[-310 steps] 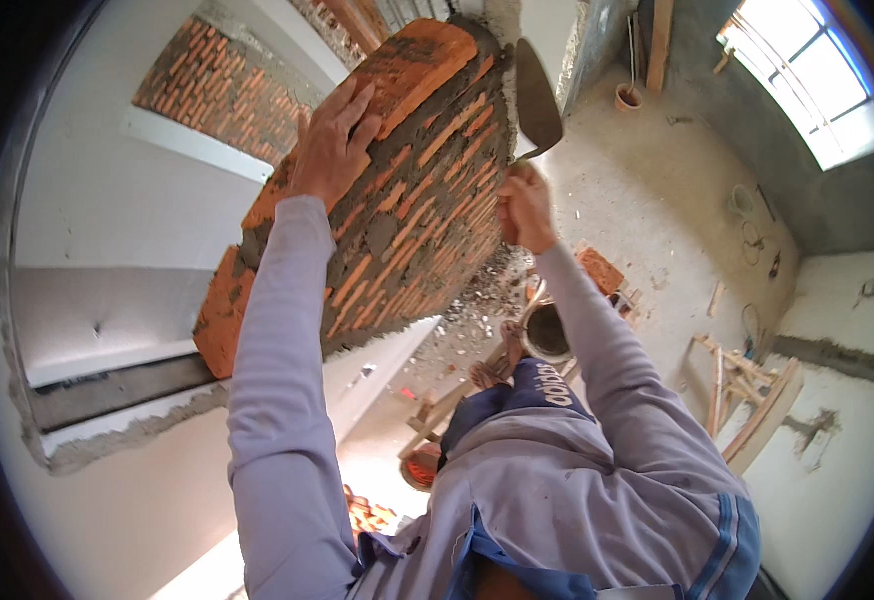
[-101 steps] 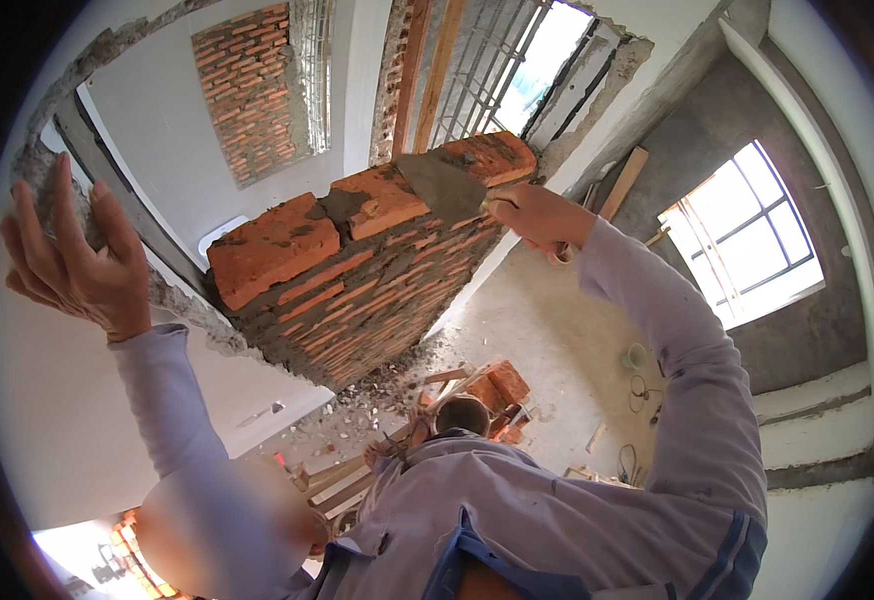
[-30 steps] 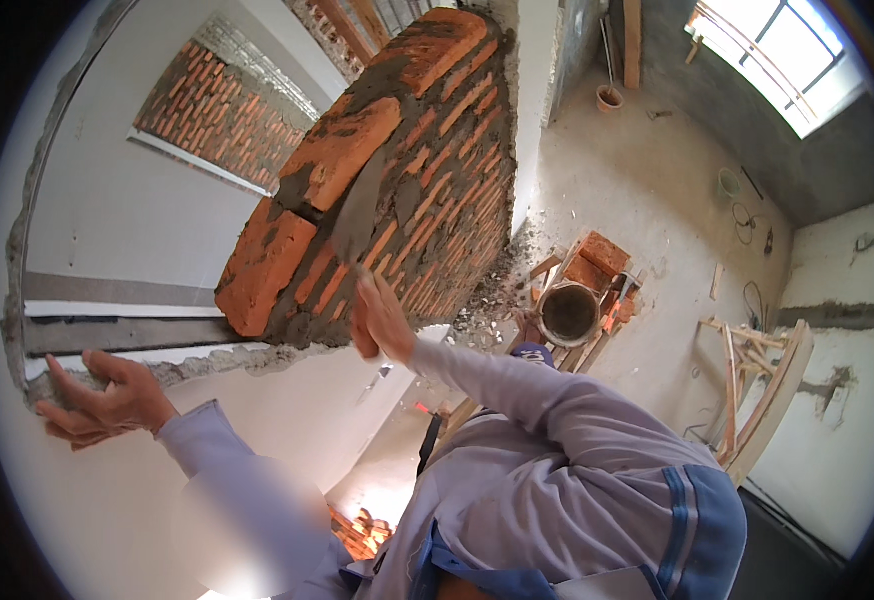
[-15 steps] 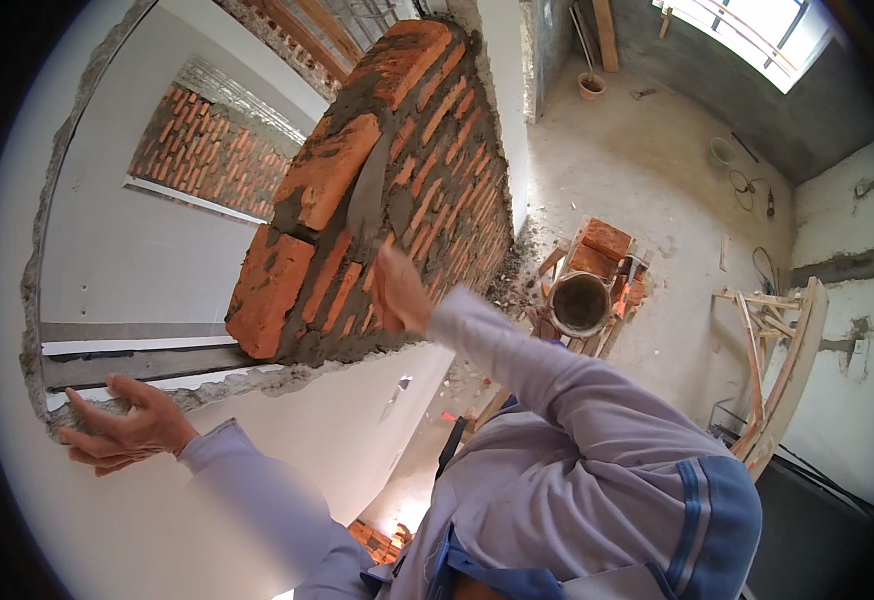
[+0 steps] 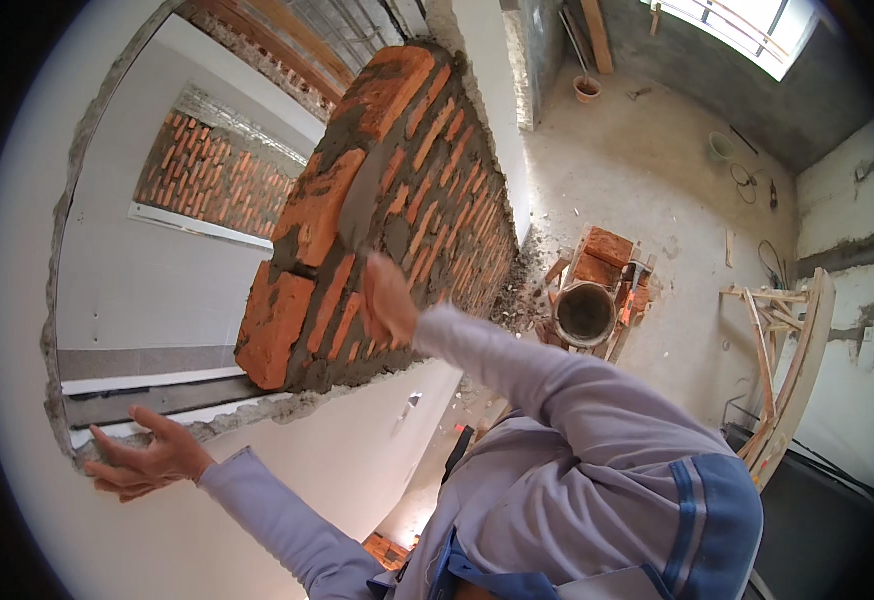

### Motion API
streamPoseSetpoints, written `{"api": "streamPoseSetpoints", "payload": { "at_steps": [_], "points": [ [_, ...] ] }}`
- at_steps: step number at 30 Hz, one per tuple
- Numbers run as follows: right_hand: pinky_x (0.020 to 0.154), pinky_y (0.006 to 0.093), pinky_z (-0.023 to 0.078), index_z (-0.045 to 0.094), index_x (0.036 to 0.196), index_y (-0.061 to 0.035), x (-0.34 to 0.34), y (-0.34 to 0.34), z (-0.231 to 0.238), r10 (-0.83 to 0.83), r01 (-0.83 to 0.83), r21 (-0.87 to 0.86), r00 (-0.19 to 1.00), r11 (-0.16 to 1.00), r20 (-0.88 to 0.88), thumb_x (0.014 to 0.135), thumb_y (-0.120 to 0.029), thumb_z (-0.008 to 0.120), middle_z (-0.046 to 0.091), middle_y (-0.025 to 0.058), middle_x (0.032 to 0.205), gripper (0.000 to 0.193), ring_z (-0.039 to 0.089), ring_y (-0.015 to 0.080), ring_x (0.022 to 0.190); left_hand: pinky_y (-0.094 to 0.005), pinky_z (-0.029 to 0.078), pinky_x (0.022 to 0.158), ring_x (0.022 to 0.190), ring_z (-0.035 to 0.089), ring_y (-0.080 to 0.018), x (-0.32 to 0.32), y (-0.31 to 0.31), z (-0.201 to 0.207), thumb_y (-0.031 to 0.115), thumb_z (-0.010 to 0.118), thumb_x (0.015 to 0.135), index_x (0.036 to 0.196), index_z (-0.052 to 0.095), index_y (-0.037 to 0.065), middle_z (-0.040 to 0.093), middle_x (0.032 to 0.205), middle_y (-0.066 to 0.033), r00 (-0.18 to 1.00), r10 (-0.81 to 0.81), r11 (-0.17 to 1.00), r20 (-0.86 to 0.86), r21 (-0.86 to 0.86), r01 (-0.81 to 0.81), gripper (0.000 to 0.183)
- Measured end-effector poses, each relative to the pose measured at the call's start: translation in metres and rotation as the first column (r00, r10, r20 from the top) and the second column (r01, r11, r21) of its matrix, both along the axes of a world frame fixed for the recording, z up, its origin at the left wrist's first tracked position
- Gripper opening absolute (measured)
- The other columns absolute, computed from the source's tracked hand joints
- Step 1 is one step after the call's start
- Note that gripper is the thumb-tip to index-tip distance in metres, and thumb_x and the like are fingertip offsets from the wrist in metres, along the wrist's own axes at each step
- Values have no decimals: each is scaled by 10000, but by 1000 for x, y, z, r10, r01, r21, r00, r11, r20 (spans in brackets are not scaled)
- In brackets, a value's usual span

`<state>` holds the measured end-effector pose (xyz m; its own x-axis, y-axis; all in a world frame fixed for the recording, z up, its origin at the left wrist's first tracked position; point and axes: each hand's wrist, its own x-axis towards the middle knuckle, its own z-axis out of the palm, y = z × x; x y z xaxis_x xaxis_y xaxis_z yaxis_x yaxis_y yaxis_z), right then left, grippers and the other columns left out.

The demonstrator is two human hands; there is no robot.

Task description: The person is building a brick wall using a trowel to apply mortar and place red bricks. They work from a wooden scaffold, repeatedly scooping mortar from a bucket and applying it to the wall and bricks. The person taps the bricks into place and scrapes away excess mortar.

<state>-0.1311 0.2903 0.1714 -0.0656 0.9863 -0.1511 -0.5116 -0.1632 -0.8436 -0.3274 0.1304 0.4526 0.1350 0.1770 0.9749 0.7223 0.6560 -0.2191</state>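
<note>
My right hand (image 5: 389, 300) is closed around a trowel, its handle hidden in the grip. The grey trowel blade (image 5: 359, 208) lies along the near side of an orange brick (image 5: 329, 205) on the top course of a brick wall (image 5: 447, 215) with grey mortar joints. Closer to me, a second top brick (image 5: 273, 328) forms the stepped end of the wall. My left hand (image 5: 157, 455) has its fingers spread at the rough broken edge of the white wall opening, with nothing in it.
A round bucket (image 5: 585, 313) stands beside stacked bricks (image 5: 609, 246) on a wooden support to the right. Farther right is a wooden trestle (image 5: 782, 370). A small pot (image 5: 587, 88) sits on the floor at the back. Rubble lies along the wall's foot.
The whole view has shifted slightly, so the wall and my left hand appear lower and farther right. My right hand still has the trowel against the brick's side.
</note>
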Motion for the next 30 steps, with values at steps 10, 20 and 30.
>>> {"api": "streamPoseSetpoints", "payload": {
  "at_steps": [10,20,30],
  "points": [
    [618,406,500,455,1070,-8,163,11,6,287,-284,-44,936,958,203,986,-264,525,529,115,773,278,582,211,648,-540,247,1090,1368,323,-321,24,24,5,366,667,873,1347,545,118,415,1433,-108,992,-126,989,-25,-82,123,549],
    [611,334,457,349,1290,51,138,164,5,-466,363,335,828,869,311,963,-249,595,534,79,779,507,526,149,665,-478,348,1109,1332,448,-362,165,379,-90,719,689,674,1479,371,54,498,1394,-238,816,154,267,557,-819,508,1092],
    [565,444,445,377,1074,-28,120,182,-8,-322,190,332,855,924,407,950,-89,553,510,134,674,224,514,354,561,-624,118,1160,1201,589,-333,166,406,-122,765,668,642,1323,573,8,663,1199,-194,763,162,235,626,-775,587,1023]
  ]
}}
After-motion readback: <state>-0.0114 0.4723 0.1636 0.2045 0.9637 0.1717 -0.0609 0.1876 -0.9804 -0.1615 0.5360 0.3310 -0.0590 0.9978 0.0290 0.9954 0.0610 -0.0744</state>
